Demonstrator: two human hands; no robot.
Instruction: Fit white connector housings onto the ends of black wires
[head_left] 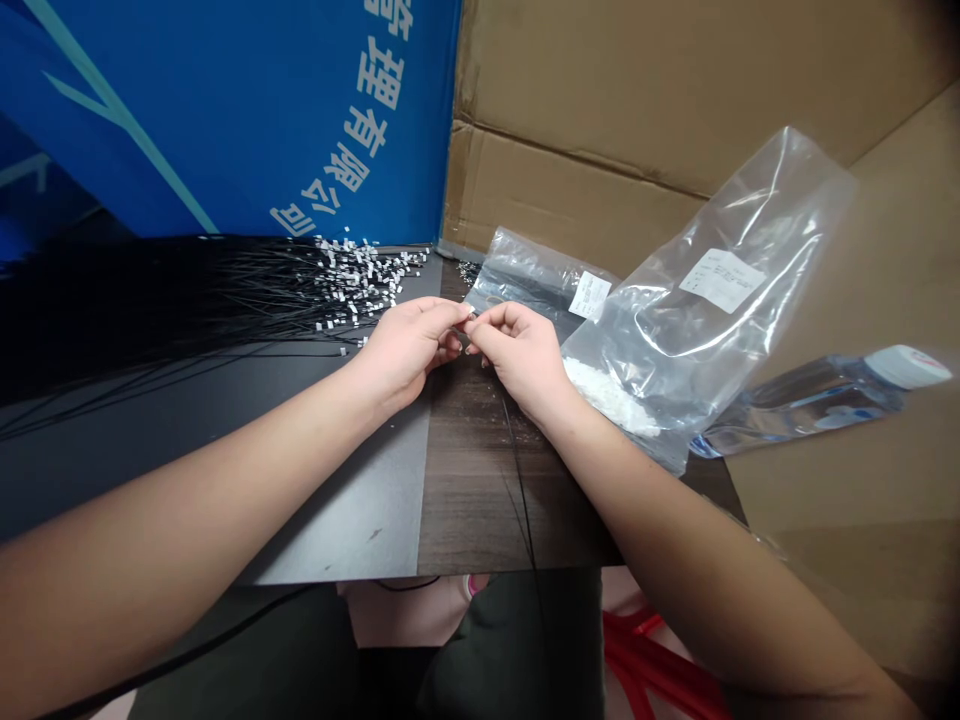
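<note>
My left hand (411, 345) and my right hand (521, 355) meet fingertip to fingertip above the table, both closed in a pinch. A tiny white connector (469, 312) shows at the left fingertips, mostly covered by them. From beneath my right hand a thin black wire (519, 465) runs down the wood and over the table's front edge; its upper end is hidden in the fingers. Left of my hands lies a thick bundle of black wires (247, 285), many tipped with white connectors (352, 275). Close to my right wrist, small white parts (611, 395) fill the bottom of a clear plastic bag (675, 330).
Behind my hands lies a flatter labelled bag (525, 270). A water bottle (817, 400) rests on its side at the right. Cardboard (570, 190) and a blue printed panel (225, 120) wall off the back. The dark tabletop (465, 500) ends before my lap; a red stool (652, 660) stands below.
</note>
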